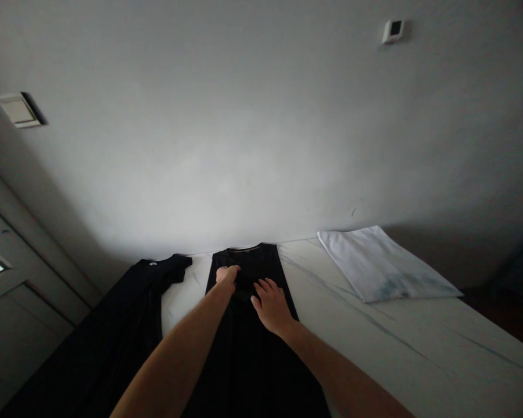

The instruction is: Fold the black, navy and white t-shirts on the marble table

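Observation:
A black shirt (253,360) lies lengthwise in front of me, its sides straight and its neckline (244,249) at the far end by the wall. My left hand (227,277) is on the upper left part of the shirt, its fingers curled together on the dark cloth. My right hand (271,303) rests to the right and a little nearer, fingers stretched out and slightly apart over the fabric. Dark cloth between the hands hides any fine folds. To the left lies a second black garment (126,313) with a short sleeve and a small white mark near its collar.
A folded white cloth (375,261) with a grey-green patch lies at the right on the white marble-patterned table (375,348). The table's far edge meets a grey wall (244,145). On the wall are a switch plate (21,110) and a small white device (393,31). A door (21,325) stands at left.

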Demonstrator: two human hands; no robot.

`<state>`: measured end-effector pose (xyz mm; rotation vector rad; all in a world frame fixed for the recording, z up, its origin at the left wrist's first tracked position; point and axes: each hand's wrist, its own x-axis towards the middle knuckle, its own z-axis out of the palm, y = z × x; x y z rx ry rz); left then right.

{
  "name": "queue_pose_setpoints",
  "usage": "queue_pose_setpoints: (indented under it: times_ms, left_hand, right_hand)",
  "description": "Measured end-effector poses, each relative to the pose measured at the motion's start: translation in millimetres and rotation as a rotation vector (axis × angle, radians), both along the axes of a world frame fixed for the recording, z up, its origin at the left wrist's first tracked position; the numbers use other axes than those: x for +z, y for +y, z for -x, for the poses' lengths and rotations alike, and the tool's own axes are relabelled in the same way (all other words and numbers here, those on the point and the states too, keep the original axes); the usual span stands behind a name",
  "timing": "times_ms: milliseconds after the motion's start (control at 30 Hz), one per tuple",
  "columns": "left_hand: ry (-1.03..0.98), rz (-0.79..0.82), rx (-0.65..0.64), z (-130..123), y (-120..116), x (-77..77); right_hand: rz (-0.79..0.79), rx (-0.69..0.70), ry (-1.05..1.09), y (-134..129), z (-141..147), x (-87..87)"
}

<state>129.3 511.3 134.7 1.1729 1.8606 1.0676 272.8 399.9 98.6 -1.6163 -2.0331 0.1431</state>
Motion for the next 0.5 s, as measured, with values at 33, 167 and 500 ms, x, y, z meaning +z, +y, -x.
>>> queue_pose_setpoints:
  times_ms: [33, 167, 500]
  left_hand:
    - [0.035, -0.009, 0.007, 2, -2, 0.2]
    - [0.154, -0.049, -0.009, 11, -9, -0.1]
    - [0.09, 0.057, -0.168, 12, -11, -12.0]
  right_hand:
    - [0.007, 0.015, -0.03, 0, 1, -1.0]
    - [0.041, 0.037, -0.046, 0, 2, -4.8]
    - [0.128, 0.083, -0.12, 3, 0, -3.4]
